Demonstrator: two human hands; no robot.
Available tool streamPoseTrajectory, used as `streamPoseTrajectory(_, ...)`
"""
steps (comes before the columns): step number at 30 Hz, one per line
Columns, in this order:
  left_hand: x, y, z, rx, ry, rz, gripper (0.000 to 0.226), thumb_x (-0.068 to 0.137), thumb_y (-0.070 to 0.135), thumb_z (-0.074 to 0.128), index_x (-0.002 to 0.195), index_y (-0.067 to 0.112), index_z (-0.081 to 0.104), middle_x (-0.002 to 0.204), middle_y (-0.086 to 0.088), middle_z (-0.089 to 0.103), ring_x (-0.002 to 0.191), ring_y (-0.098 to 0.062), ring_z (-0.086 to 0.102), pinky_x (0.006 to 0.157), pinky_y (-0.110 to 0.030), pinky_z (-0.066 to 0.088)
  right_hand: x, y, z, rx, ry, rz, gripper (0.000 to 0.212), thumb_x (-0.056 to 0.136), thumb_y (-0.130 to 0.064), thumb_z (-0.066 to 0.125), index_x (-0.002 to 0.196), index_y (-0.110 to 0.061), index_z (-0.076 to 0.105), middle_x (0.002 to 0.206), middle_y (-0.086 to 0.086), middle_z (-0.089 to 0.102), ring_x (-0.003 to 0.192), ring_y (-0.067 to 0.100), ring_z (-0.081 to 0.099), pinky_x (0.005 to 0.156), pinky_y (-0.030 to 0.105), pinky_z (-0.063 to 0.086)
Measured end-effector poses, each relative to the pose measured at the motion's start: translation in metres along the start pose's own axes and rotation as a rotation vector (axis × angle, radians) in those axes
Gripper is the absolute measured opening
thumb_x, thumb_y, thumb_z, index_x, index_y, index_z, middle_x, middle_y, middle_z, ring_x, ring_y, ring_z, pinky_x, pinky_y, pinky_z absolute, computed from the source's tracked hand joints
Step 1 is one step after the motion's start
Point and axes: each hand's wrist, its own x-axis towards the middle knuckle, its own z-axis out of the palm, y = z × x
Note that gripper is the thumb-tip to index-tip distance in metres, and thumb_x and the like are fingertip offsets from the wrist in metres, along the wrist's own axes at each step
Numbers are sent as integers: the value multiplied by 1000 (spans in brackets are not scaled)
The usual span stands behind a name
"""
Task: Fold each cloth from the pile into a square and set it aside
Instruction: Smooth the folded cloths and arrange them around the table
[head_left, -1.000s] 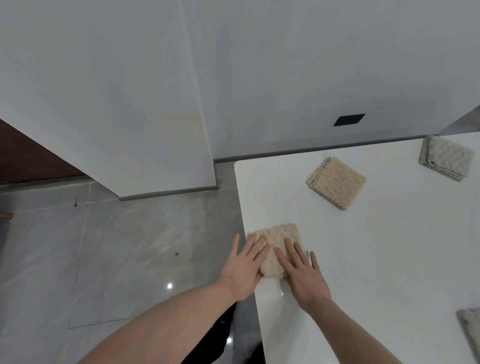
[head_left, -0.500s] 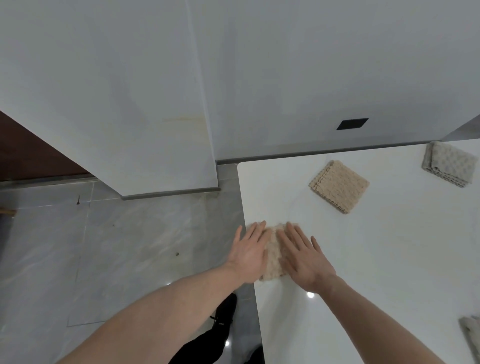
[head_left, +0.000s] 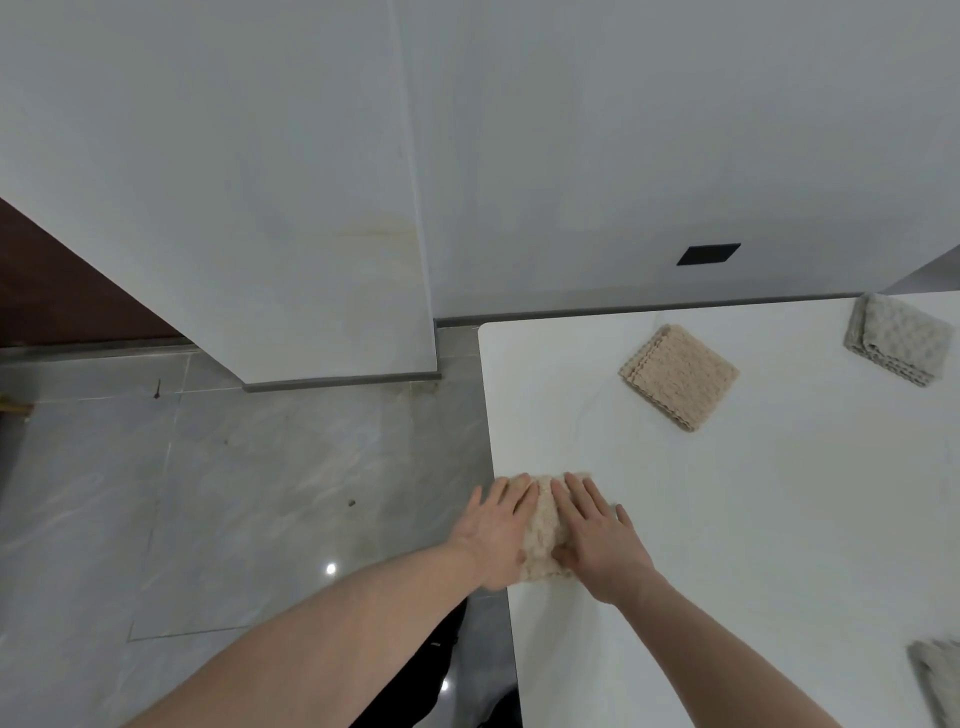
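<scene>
A folded beige waffle cloth (head_left: 543, 535) lies at the left edge of the white table (head_left: 753, 519). My left hand (head_left: 496, 530) and my right hand (head_left: 597, 535) rest flat on it side by side, fingers spread and palms down, covering most of it. A folded beige cloth (head_left: 678, 376) lies farther back on the table. A folded grey cloth (head_left: 896, 345) sits near the back right corner. At the right edge, part of another grey cloth (head_left: 937, 675) shows, mostly cut off.
The table's left edge runs just beside my left hand, with grey tiled floor (head_left: 234, 493) below. A white wall (head_left: 623, 156) and a white panel (head_left: 234, 208) stand behind. A dark shoe (head_left: 441, 670) shows under the table edge.
Both hands slid forward over the beige cloth, and now cover more of it. The view shifted slightly.
</scene>
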Motion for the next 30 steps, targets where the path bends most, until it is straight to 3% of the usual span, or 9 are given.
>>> streamPoseTrajectory(3, -3, -1, -1, -10, 17, 7, 93, 94, 44, 55, 163, 15, 0, 170, -4, -4, 153, -31, 5, 125, -51, 12, -7, 3, 3, 13, 17, -13, 85, 102, -49, 45, 161, -28, -12, 169, -8, -17, 156, 20, -15, 125, 52, 14)
streamPoseTrajectory(9, -21, -2, 2, -63, 217, 69, 75, 99, 38, 43, 163, 22, 8, 171, -4, -6, 156, -29, -4, 127, -50, 2, -29, 11, 9, 65, 190, 7, 77, 104, -54, 36, 159, -39, -17, 165, -12, -28, 153, 15, -23, 127, 44, 2)
streamPoseTrajectory(15, -28, 8, 24, -22, 110, 5, 74, 106, 37, 40, 164, 23, -3, 171, 2, -13, 157, -25, -9, 127, -52, 3, -40, 14, 33, 46, 100, 54, 71, 107, -50, 26, 160, -30, -17, 165, -9, -30, 155, 18, -20, 127, 49, 3)
streamPoseTrajectory(23, -21, 20, 15, 88, 44, -48, 74, 108, 39, 39, 164, 18, -6, 171, -2, -14, 158, -28, -8, 126, -55, 6, -28, 0, 24, 25, 62, 138, 73, 108, -37, 37, 162, -24, -11, 169, -4, -20, 157, 27, -10, 125, 53, 8)
streamPoseTrajectory(27, -20, 30, 6, 72, 20, -95, 81, 103, 28, 50, 163, 15, -2, 171, -4, -10, 157, -30, -5, 126, -54, 10, -29, -2, 20, 2, 61, 170, 78, 105, -25, 46, 162, -26, -8, 170, -3, -14, 157, 29, -1, 124, 53, 15)
streamPoseTrajectory(30, -17, 35, 3, 86, 5, -134, 91, 94, 21, 62, 163, 14, 3, 170, -6, -4, 156, -31, 0, 124, -54, 16, -33, -6, 19, 11, 71, 208, 76, 104, -27, 47, 162, -28, -2, 171, -2, -3, 156, 30, 8, 122, 51, 23)
